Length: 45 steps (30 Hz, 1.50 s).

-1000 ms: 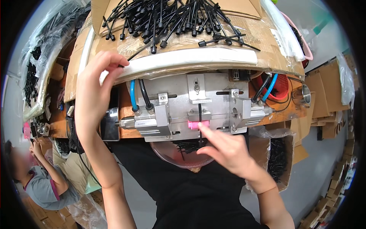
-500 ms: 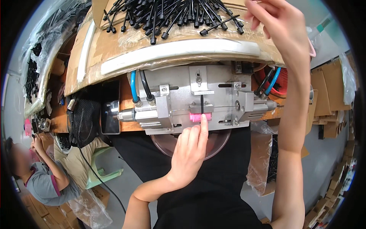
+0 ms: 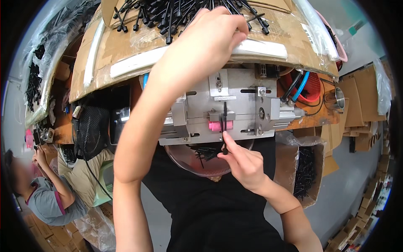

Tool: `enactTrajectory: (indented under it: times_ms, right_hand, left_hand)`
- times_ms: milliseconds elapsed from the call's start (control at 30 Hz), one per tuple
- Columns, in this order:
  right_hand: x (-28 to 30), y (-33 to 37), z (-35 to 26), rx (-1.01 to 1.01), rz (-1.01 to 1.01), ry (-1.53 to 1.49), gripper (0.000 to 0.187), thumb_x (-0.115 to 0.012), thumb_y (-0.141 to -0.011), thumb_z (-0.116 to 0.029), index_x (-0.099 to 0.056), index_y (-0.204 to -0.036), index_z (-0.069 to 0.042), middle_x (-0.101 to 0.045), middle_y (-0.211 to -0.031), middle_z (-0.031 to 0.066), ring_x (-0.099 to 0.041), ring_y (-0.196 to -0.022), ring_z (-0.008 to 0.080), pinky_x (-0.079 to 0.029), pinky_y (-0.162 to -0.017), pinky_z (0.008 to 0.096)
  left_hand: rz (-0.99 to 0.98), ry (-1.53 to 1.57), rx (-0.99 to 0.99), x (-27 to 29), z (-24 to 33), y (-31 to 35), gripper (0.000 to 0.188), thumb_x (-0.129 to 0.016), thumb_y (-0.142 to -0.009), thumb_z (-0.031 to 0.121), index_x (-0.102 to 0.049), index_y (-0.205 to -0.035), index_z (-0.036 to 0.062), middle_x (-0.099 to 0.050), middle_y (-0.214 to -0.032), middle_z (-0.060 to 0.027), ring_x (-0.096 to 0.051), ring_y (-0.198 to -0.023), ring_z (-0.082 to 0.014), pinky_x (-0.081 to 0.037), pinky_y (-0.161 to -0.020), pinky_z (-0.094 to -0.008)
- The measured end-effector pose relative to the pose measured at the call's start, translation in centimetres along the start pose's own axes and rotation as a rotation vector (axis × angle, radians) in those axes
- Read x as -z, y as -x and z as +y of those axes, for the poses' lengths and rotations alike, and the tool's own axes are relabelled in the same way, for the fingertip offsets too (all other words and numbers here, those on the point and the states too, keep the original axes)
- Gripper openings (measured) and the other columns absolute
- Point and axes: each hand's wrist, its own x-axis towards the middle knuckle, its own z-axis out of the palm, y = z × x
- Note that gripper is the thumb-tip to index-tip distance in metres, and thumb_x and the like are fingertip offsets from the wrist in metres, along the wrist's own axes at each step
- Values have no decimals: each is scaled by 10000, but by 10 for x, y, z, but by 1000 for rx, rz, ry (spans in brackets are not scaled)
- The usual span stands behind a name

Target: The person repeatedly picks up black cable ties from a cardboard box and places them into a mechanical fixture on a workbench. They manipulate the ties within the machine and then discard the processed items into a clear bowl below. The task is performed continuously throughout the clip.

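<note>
My right hand (image 3: 247, 168), thumb and index finger pinched, holds a thin black plastic rod (image 3: 225, 126) by its thicker near end. The rod points away from me across a pink block (image 3: 215, 126) at the middle of a metal fixture (image 3: 245, 113). My left hand (image 3: 214, 33) reaches over the fixture to a heap of black rods (image 3: 170, 25) with thick ends on cardboard. Its fingers are curled, and the back of the hand hides whatever may be between them. Below the fixture's near edge, a clear bowl (image 3: 180, 164) contains small black rods.
Cylinders (image 3: 283, 119) flank the fixture, with blue and black hoses (image 3: 300, 90). A red basket (image 3: 310, 86) and metal cup (image 3: 334, 98) stand to the right. A carton (image 3: 289, 168) of black parts is lower right. Another person (image 3: 54, 197) sits at left.
My left hand has left the pink block and swung up to the rod heap. My right hand has come down from the upper right and now grips a rod at the fixture's front.
</note>
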Motion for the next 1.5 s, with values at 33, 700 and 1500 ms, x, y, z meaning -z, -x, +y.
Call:
enactTrajectory:
  times_ms: [33,700,1500]
  right_hand:
    - [-2,0,2,-19,-19,7,599,-784,-699,47,-586,-1264,63,-704,-846,143,-690,-673,221,-539,-585,292]
    - [101,-213,55,-66,-70,522,182,-642,-804,-88,-617,-952,14,-592,-651,76,-567,-624,148,-453,-587,287]
    - [-13,2,8,7,-28,57,686,-742,-763,29,-458,-1388,50,-591,-757,95,-588,-622,204,-484,-562,338]
  left_hand:
    - [-101,77,22,4,-2,-9,149,-636,-863,71,-683,-995,21,-649,-933,-177,-617,-917,-327,-499,-804,-399]
    - [-275,-260,410,-32,132,172,662,-700,-783,58,-457,-1391,-42,-533,-958,-79,-508,-864,-241,-439,-785,-358]
    - [-247,54,111,-8,8,-52,129,-651,-831,68,-623,-903,-35,-606,-928,-238,-580,-946,-363,-469,-817,-422]
